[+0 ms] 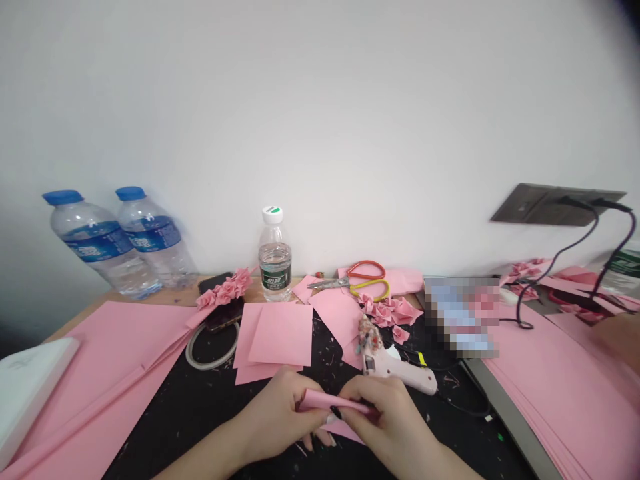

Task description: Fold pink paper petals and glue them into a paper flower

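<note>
Between my two hands is a piece of pink paper [323,400], bent over into a curved fold. My left hand [280,417] pinches its left end, with thumb in front and fingers partly behind. On the other end, my right hand [387,420] grips the paper between thumb and curled fingers. A flatter pink part of paper shows just below the thumbs. Square pink sheets [280,333] lie stacked beyond my left hand. Just past my right hand lies a pale glue gun [400,370], its nozzle end crusted with residue.
Scissors [357,283] and folded pink paper flowers [393,310] lie near the wall. A small water bottle [275,260] stands behind the squares. Tape [213,363] and large bottles [145,243] are left. Pink sheets [565,373] and another person's blurred hand [620,340] are right.
</note>
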Tool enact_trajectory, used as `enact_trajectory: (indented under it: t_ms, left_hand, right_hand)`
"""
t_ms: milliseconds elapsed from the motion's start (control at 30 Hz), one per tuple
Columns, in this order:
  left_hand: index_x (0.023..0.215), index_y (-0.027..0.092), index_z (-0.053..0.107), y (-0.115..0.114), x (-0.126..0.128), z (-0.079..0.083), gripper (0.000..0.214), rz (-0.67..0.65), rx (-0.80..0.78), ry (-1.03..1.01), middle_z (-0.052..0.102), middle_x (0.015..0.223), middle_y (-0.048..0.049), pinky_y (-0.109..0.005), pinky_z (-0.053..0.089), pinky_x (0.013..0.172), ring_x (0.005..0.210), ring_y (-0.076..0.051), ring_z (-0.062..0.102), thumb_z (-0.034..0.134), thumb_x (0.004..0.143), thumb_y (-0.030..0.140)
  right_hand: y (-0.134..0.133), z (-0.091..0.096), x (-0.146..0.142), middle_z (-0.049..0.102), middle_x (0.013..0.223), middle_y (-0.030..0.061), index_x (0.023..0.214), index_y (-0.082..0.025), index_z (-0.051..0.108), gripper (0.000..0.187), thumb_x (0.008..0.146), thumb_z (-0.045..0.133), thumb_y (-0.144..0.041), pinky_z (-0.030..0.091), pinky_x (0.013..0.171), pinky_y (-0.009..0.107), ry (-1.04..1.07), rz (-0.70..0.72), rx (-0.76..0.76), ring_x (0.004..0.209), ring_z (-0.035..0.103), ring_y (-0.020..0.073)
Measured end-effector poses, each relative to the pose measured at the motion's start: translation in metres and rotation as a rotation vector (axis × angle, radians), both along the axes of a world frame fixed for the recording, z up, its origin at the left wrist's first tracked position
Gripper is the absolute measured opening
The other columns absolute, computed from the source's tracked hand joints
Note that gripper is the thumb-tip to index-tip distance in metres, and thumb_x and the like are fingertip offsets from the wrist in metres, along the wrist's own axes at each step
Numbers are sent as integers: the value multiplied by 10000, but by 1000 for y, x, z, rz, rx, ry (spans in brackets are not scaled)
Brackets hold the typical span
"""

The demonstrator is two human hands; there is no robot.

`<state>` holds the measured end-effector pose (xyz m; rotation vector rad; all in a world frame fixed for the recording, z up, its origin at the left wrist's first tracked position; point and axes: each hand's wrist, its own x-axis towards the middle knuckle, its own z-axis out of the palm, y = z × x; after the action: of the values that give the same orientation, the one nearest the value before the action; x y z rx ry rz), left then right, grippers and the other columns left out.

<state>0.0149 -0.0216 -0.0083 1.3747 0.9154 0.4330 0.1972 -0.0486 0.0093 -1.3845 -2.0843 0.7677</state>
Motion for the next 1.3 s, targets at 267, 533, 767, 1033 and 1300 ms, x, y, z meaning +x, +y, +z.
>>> enact_trajectory:
  t_ms: [267,533,767,1033,1300]
  left_hand:
    - [770,99,659,1,1,-2,175,-23,-64,-4,732,664,-87,-200,502,486,666,-224,707,598,745,261]
    - [775,95,651,1,1,-5,167,3,-107,-39,727,625,-82,-186,490,474,657,-217,708,606,747,253]
    - [779,94,654,7,-2,-1,152,52,-78,-67,732,642,-86,-192,483,476,637,-206,704,612,744,236]
    - [774,92,668,11,-4,1,171,55,-67,-103,722,650,-62,-181,475,486,641,-192,702,616,750,253]
    - [693,106,601,15,-3,-4,197,187,-55,-111,659,553,-13,-183,460,454,676,-235,708,655,720,293]
  right_hand:
    - [0,2,3,507,518,-30,596,-168,557,230,814,484,-180,315,480,205,46,12,-44,479,450,101]
    - [3,-5,4,437,477,-40,506,-174,454,305,754,599,-277,270,450,213,103,-138,-60,455,386,97]
    - [7,-3,9,474,518,-25,555,-185,449,283,804,542,-283,320,481,219,77,-181,12,493,423,117]
    - [10,-6,16,389,455,-60,518,-202,345,369,789,570,-312,278,433,202,2,-240,183,422,372,94]
    - [13,0,20,425,476,-48,549,-197,400,297,801,527,-288,305,437,202,115,-358,246,431,411,101]
